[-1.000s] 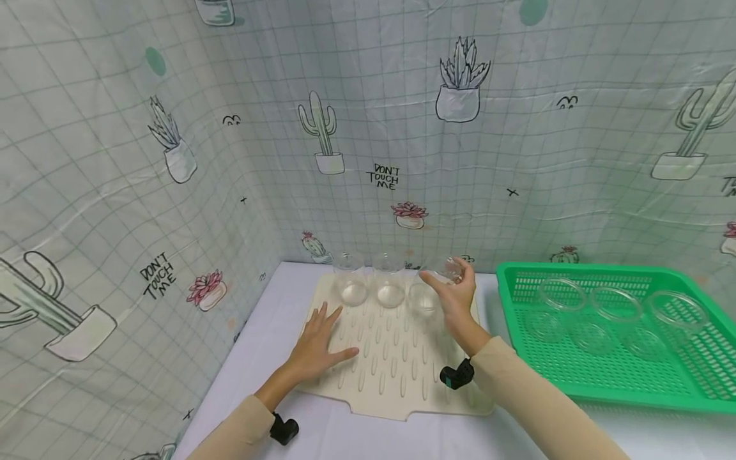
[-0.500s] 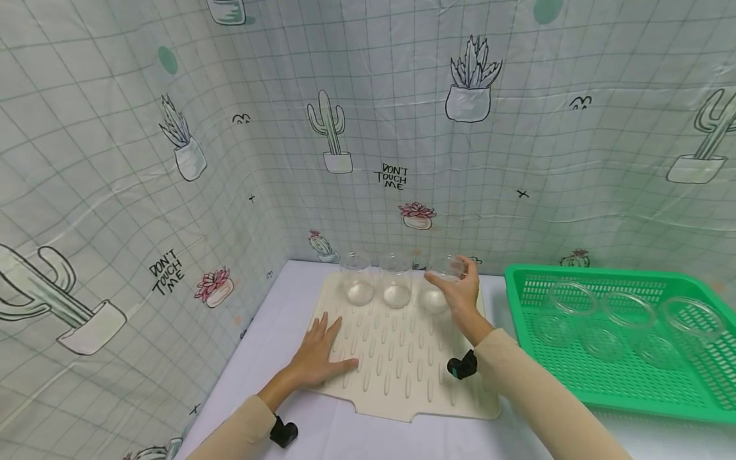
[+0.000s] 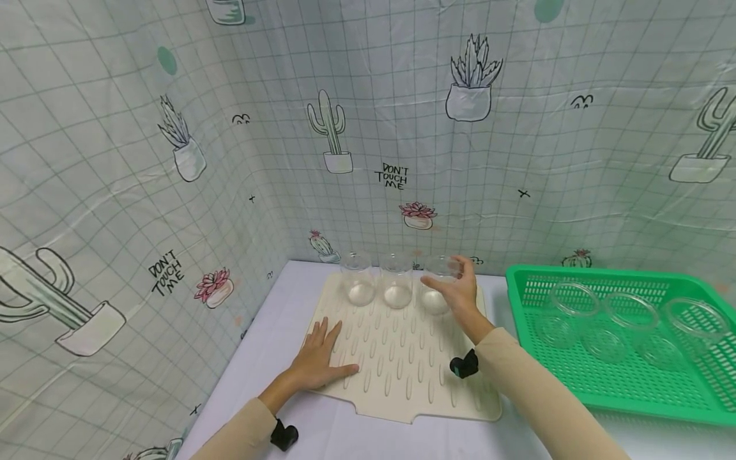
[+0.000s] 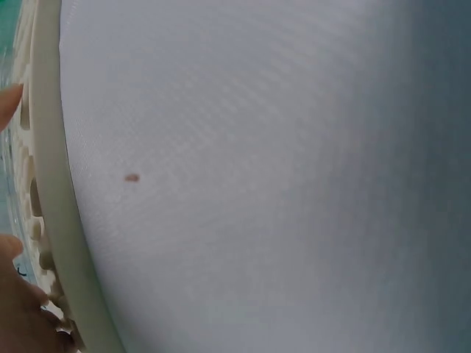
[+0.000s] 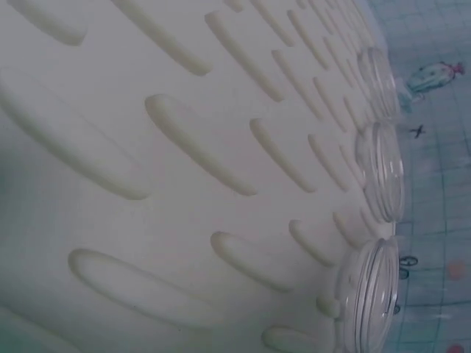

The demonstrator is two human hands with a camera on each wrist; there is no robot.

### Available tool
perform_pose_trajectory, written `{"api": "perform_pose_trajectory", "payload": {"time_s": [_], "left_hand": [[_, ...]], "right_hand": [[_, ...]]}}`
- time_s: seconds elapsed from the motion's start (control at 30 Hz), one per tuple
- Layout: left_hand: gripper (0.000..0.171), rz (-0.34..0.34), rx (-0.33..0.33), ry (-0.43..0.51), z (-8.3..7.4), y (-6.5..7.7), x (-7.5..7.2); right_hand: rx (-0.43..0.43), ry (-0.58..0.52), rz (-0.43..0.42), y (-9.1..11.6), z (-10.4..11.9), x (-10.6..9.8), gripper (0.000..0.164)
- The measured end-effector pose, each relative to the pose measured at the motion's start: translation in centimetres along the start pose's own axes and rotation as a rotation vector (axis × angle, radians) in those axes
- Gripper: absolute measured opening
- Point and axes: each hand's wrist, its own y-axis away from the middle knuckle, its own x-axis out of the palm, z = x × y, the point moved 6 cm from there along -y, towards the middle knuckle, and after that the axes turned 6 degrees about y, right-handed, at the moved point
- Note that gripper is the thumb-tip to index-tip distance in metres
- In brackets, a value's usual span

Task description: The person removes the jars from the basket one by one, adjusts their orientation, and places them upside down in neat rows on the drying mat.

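Observation:
Three clear jars stand upright in a row at the far end of a beige ribbed drying mat (image 3: 397, 358): the left jar (image 3: 359, 281), the middle jar (image 3: 397, 284) and the right jar (image 3: 435, 299). My right hand (image 3: 460, 297) holds the right jar near its rim, thumb on the near left side and fingers on the far right. The right wrist view shows the same right jar (image 5: 368, 301) on the mat, without the hand. Near the mat's left edge, my left hand (image 3: 316, 358) rests with fingers spread. Only parts of its fingers appear in the left wrist view.
To the right stands a green perforated basket (image 3: 621, 399) with three more clear jars inside, such as the nearest-left jar (image 3: 554, 329). A white cloth (image 3: 264, 332) covers the table. Behind and at the left hangs a cactus-print curtain (image 3: 356, 204).
The right jar has gone from tilted to upright in my right hand, then shifted slightly left. My left hand has slid a little nearer along the mat. The head view has turned slightly.

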Motion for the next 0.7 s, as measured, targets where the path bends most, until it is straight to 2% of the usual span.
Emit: {"api": "perform_pose_trajectory", "payload": {"time_s": [0.27,0.43,0.53,0.7], "left_hand": [[0.099,0.006,0.008,-0.012,-0.1,0.1,0.0],[0.099,0.018,-0.001,-0.014,0.0,0.1,0.1],[0.099,0.025,-0.003,-0.011,0.0,0.1,0.2],[0.099,0.033,-0.014,0.002,0.0,0.1,0.2]], "right_hand": [[0.079,0.006,0.128,3.4,6.2,-1.5,0.101],[0.117,-0.002,0.177,3.9,6.9,-1.7,0.099],[0.131,0.006,0.187,3.7,6.5,-1.8,0.099],[0.115,0.034,0.207,3.5,7.3,-2.2,0.104]]}}
